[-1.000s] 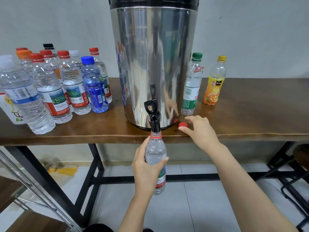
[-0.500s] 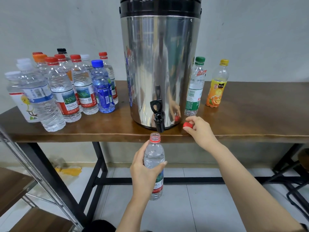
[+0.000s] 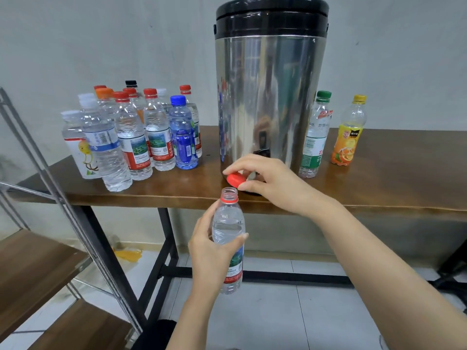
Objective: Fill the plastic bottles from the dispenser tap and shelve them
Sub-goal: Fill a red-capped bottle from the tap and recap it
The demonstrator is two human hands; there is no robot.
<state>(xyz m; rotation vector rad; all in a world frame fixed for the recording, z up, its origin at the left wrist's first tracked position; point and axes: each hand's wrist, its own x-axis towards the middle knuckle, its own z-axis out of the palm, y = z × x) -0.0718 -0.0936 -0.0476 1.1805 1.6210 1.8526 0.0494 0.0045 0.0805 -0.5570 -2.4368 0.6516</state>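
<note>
- Below the front edge of the brown wooden table [image 3: 379, 178], in the head view, the left hand [image 3: 209, 251] holds the clear plastic bottle with a red neck ring [image 3: 228, 223] upright. Fingers and thumb are wrapped round its middle.
- Just above its open mouth, the right hand [image 3: 273, 183] pinches the small red screw cap [image 3: 235, 179] between thumb and fingertips. The cap is tilted, not yet on the thread.
- Behind stands the tall steel dispenser with a black lid [image 3: 267, 97]; the right hand mostly hides its tap.
- I judge the bottle nearly full, so rather heavy. Its thin wall looks soft, so a hard squeeze may spill water. A light hold at the middle seems best until it is capped.
- Capped bottles [image 3: 141, 137] stand in a group on the table's left side.
</note>
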